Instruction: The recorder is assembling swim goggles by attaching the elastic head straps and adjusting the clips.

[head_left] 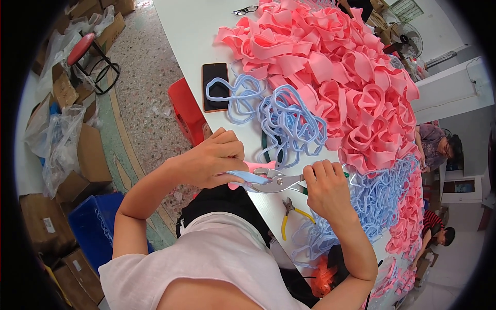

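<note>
My left hand [219,157] is closed on a pink strip [253,167] together with a light blue band [248,177]. My right hand [329,188] grips the handles of silver metal pliers [279,181], which have a round pivot and broad jaws. The jaws meet the pink and blue pieces between my hands, over the table's near edge. Whether they clamp the material cannot be made out. Just beyond lies a loose pile of light blue bands [292,121], partly over a dark green loop. Yellow-handled pliers [289,214] rest on the table below the held tool.
A large heap of pink strips [320,67] covers the far table [178,23]. More blue bands [380,194] lie to the right. A phone [215,88] and glasses [245,10] lie at left. A red stool [81,49], a blue crate [95,222] and cartons stand on the floor. Other people sit at right.
</note>
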`<action>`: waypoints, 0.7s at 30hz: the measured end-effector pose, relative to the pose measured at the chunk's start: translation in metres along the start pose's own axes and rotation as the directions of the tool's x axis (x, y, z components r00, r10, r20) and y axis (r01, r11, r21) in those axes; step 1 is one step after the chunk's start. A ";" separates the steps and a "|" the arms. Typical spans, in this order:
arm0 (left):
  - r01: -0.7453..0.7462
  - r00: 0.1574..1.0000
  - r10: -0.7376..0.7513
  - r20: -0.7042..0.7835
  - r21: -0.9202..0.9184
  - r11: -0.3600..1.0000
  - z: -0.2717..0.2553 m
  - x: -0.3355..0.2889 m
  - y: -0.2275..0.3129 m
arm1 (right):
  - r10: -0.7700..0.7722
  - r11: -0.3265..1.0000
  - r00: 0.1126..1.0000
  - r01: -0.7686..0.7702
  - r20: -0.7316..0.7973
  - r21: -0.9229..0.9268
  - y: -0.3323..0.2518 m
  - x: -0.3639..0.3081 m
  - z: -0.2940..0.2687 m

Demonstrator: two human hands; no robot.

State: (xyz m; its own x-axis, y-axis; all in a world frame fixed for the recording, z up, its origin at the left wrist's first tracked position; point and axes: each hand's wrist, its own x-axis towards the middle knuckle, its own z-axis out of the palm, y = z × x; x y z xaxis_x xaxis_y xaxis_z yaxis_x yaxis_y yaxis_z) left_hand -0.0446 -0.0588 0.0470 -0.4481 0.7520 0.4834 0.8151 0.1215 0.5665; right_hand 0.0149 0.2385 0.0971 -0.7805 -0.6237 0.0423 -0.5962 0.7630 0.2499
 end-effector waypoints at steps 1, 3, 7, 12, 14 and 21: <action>0.001 1.000 -0.001 -0.001 0.004 1.000 0.001 0.000 -0.001 | 0.006 1.000 1.000 -0.006 0.013 -0.009 0.000 0.001 0.001; -0.007 1.000 0.007 -0.011 -0.015 1.000 0.002 0.002 -0.003 | 0.032 0.999 0.999 -0.032 -0.006 0.001 -0.002 0.001 0.001; -0.007 1.000 0.007 -0.019 -0.023 1.000 0.000 0.002 -0.002 | 0.020 0.998 0.985 -0.030 -0.169 -0.052 -0.002 0.004 -0.008; 0.073 0.996 -0.076 -0.050 -0.068 0.995 -0.002 -0.001 -0.006 | 0.144 0.988 0.988 -0.147 -0.050 -0.051 -0.002 -0.012 -0.020; 0.096 0.993 -0.101 -0.067 -0.083 0.992 -0.002 -0.003 -0.006 | 0.182 0.982 0.983 -0.183 -0.023 -0.054 0.000 -0.019 -0.022; 0.196 0.974 -0.211 -0.078 -0.163 0.967 -0.001 -0.001 -0.004 | 0.085 0.994 0.996 -0.087 -0.040 -0.063 0.004 -0.026 -0.018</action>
State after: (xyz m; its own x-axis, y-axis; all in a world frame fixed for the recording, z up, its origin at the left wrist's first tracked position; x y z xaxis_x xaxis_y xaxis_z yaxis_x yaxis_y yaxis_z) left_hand -0.0481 -0.0603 0.0450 -0.6369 0.6567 0.4038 0.6403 0.1589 0.7515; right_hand 0.0363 0.2549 0.1144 -0.8199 -0.5633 0.1024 -0.5130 0.8022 0.3054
